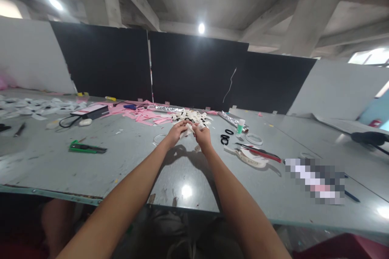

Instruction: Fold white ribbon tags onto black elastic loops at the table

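Both arms reach forward over the grey table, and the hands meet near its middle. My left hand (177, 132) has its fingers closed on a cream ribbon strip (189, 128). The same strip is pinched by my right hand (201, 135) from the other side. Just beyond the fingers lies a pile of cream ribbon pieces (191, 115). A thin pale ring (158, 140) rests beside my left hand. To the right lies a longer cream ribbon (251, 161) with dark print on it.
A green box cutter (88, 147) lies left, a red-handled one (261, 152) right. Black rings (225, 139), a glue stick (240, 126) and a white tape roll (254, 139) stand nearby. Pink strips (146, 115) and white loops (30, 107) cover the back. Dark panels (197, 68) border the table.
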Motion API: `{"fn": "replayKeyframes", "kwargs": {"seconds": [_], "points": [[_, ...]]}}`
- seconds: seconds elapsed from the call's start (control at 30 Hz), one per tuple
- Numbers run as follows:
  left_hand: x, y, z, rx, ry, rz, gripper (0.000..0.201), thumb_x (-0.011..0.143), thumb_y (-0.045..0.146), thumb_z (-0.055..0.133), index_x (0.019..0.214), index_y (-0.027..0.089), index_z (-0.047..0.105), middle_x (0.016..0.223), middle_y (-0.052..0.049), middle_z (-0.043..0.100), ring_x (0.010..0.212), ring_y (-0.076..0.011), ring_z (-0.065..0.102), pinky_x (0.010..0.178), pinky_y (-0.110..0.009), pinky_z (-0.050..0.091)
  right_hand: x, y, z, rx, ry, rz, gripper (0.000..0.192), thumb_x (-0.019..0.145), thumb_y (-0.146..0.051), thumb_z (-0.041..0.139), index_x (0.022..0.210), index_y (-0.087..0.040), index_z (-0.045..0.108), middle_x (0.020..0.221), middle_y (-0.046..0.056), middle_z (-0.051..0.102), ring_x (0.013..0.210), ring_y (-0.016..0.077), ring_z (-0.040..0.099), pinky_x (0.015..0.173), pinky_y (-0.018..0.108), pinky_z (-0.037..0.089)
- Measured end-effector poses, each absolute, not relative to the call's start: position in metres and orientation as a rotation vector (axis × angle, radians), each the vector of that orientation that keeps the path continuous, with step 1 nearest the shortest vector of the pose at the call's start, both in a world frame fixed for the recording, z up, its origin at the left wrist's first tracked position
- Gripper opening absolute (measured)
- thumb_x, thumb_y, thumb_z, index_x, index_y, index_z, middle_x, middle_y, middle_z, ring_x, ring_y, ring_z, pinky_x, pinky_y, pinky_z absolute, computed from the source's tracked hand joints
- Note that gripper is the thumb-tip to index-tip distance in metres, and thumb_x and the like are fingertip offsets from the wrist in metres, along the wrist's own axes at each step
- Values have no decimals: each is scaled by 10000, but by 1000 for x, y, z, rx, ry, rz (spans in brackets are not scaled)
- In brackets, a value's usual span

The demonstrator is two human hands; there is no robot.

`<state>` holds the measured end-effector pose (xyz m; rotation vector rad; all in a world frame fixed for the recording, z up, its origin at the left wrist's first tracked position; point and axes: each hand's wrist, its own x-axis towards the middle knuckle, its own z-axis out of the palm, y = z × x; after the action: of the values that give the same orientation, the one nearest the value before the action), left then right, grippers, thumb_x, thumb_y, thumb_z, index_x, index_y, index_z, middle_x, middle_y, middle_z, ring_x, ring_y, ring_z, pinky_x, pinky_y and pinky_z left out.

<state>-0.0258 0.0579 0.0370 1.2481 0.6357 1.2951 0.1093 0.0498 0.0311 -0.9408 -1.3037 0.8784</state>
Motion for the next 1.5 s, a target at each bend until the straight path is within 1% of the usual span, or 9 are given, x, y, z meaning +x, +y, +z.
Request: {"fn": "replayKeyframes", "kwargs": {"seconds": [0.23, 0.33, 0.43, 0.57, 0.73, 0.97, 1.1, 1.23, 1.5], "points": [[-26, 59, 36, 1238, 680, 1336, 327, 691, 260, 645, 1008, 199, 598, 862, -10, 655, 655, -107, 582, 595, -215, 425, 107, 47, 32, -922, -1444, 836, 457, 718, -408, 564, 1045, -107, 672, 465, -52, 491, 458, 96, 443, 485, 204, 350], [-27, 60, 36, 1225, 745, 1349, 247, 741, 357, 602, 912, 180, 613, 768, -8, 619, 610, -105, 565, 563, -212, 422, 108, 46, 34, -923, -1407, 813, 464, 708, -396, 555, 1063, -117, 664, 479, -56, 498, 456, 95, 443, 478, 202, 343], [-29, 62, 36, 1342, 857, 1344, 267, 757, 417, 588, 785, 154, 621, 656, -2, 561, 545, -95, 510, 512, -203, 386, 110, 46, 34, -915, -1376, 844, 444, 703, -390, 552, 1033, -116, 666, 452, -68, 469, 424, 84, 406, 456, 197, 313], [-31, 62, 37, 1475, 838, 1320, 253, 724, 400, 629, 675, 157, 578, 594, 18, 506, 533, -93, 468, 498, -200, 360, 111, 45, 35, -923, -1382, 899, 382, 708, -367, 540, 962, -119, 680, 427, -75, 434, 390, 71, 364, 439, 193, 287], [-33, 59, 40, 1495, 809, 1322, 277, 744, 421, 617, 674, 154, 599, 636, 1, 548, 566, -97, 472, 524, -202, 359, 112, 44, 36, -913, -1391, 899, 325, 697, -360, 546, 881, -131, 687, 448, -54, 460, 396, 75, 376, 430, 200, 290], [-31, 60, 37, 1478, 838, 1268, 320, 737, 463, 625, 705, 145, 626, 683, -14, 575, 592, -111, 496, 530, -219, 359, 112, 49, 32, -883, -1494, 811, 294, 687, -362, 545, 815, -143, 692, 591, 2, 593, 467, 93, 456, 481, 215, 381], [-31, 61, 36, 1520, 886, 1219, 388, 756, 515, 588, 644, 144, 603, 647, -22, 555, 554, -112, 503, 522, -234, 352, 112, 47, 34, -898, -1501, 728, 306, 697, -349, 528, 849, -142, 695, 550, -17, 557, 467, 97, 454, 484, 214, 373], [-32, 63, 34, 1572, 922, 1191, 361, 751, 502, 602, 663, 152, 608, 668, -22, 569, 516, -110, 516, 500, -237, 338, 114, 43, 37, -903, -1522, 693, 292, 700, -318, 519, 843, -137, 698, 528, -20, 538, 465, 97, 445, 477, 212, 356], [-33, 68, 31, 1596, 893, 1222, 338, 746, 472, 628, 646, 150, 616, 619, -20, 578, 488, -107, 509, 474, -225, 311, 114, 43, 37, -897, -1503, 735, 301, 695, -333, 527, 851, -137, 694, 538, -25, 546, 463, 93, 452, 482, 213, 372]]}}
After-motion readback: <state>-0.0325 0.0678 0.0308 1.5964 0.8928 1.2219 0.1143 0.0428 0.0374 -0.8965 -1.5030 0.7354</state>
